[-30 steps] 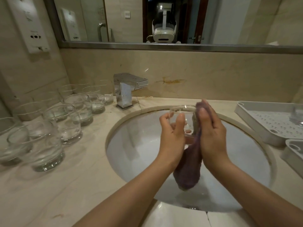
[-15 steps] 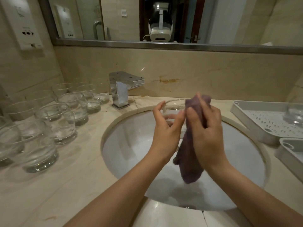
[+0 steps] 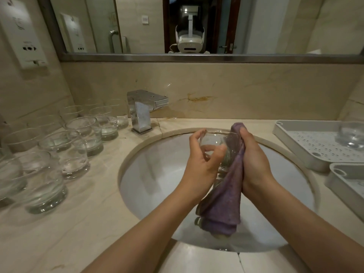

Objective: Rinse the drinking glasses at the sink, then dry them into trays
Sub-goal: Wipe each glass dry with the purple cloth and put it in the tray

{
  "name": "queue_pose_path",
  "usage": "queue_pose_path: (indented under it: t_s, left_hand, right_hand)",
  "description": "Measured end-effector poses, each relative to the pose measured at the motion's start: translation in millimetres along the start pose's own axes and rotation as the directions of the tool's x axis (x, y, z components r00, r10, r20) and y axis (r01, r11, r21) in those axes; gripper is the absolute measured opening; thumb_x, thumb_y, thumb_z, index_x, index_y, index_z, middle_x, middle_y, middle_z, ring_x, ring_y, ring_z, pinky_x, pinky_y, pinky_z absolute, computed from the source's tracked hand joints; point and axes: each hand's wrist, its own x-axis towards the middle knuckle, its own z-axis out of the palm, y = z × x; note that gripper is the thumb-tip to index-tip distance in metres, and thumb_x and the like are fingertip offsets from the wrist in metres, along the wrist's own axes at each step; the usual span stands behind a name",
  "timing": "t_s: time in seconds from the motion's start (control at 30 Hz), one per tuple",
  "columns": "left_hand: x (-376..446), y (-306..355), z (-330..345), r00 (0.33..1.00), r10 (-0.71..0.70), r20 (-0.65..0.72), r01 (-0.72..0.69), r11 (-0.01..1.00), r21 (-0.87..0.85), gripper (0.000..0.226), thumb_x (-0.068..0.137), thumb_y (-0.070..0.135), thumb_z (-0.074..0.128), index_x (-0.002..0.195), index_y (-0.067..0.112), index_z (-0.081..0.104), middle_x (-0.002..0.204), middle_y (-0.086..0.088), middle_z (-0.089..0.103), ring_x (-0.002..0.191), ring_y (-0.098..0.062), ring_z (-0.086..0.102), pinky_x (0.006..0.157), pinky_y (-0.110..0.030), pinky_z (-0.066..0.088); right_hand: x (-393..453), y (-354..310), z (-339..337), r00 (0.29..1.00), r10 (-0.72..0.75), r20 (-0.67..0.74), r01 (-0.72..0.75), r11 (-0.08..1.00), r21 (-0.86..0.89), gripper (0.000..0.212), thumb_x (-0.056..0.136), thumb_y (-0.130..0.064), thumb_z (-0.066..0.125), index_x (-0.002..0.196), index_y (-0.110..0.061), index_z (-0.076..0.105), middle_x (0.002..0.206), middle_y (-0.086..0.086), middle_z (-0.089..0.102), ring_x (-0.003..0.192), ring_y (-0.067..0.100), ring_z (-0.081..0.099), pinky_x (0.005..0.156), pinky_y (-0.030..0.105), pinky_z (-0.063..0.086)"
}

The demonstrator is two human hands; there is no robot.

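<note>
Over the white sink basin my left hand grips a clear drinking glass, fingers curled round its left side. My right hand holds a purple cloth against the glass's right side, with the cloth's top tucked over the rim and its tail hanging down into the basin. One glass stands in the white perforated tray at the right. Several clear glasses stand in rows on the counter at the left.
A chrome faucet stands behind the basin to the left, no water running. A second white tray lies nearer me at the right edge. The beige marble counter surrounds the basin. A mirror and wall socket panel are above.
Both hands with the glass and cloth have shifted a little within the view. The cloth has worked round the glass's right side and my left fingers have changed their hold.
</note>
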Motion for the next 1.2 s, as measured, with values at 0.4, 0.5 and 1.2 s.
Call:
queue_pose_path:
  t_s: [0.4,0.5,1.2]
  left_hand:
    - [11.1,5.4,-13.3,0.939,-0.218,-0.266,0.143,0.95,-0.276,0.046,0.099,0.045,0.038,0.133,0.016,0.033,0.124,-0.008,0.056,0.105,-0.015,0.06,0.079,-0.023,0.053]
    - [4.2,6.9,-8.0,0.951,-0.199,-0.238,0.145,0.963,-0.225,0.045,0.099,0.046,0.036,0.131,0.015,0.032,0.111,-0.004,0.059,0.089,-0.009,0.063,0.069,-0.02,0.054]
    - [4.4,10.0,-6.2,0.962,-0.145,-0.23,0.105,0.979,-0.177,0.029,0.103,0.037,0.032,0.128,0.023,0.029,0.102,0.003,0.057,0.074,0.003,0.064,0.056,-0.015,0.051]
  right_hand:
    - [-15.9,43.1,8.9,0.642,-0.628,0.439,0.726,0.315,-0.611,0.049,0.092,-0.048,0.047,0.139,-0.034,0.04,0.129,-0.001,0.04,0.12,0.012,0.046,0.104,0.023,0.038]
    - [-11.4,40.4,7.6,0.662,-0.667,0.342,0.714,0.424,-0.557,0.04,0.092,-0.046,0.048,0.131,-0.041,0.046,0.127,-0.003,0.041,0.118,0.006,0.048,0.1,0.022,0.042]
    - [-12.8,40.9,5.8,0.624,-0.685,0.377,0.711,0.297,-0.638,0.046,0.092,-0.048,0.046,0.136,-0.038,0.04,0.126,0.0,0.042,0.118,0.012,0.048,0.101,0.031,0.043]
